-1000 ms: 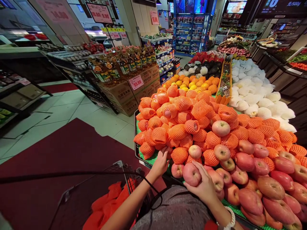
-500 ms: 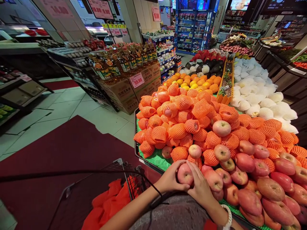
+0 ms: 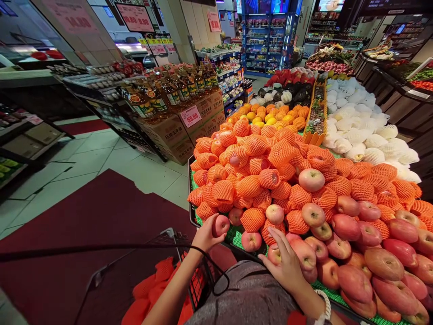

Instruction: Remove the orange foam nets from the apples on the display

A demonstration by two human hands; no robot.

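Left hand is gripping an apple, lower centre; right hand is resting open on stacked apples, and a nudge risks toppling them.

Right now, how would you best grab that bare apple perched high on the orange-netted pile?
Probably from above: the top apple sits dimple roughly up, its upper half free, while netted fruit crowd its base. Spread the grip around its widest girth, fingers on opposite sides, and lift straight up.
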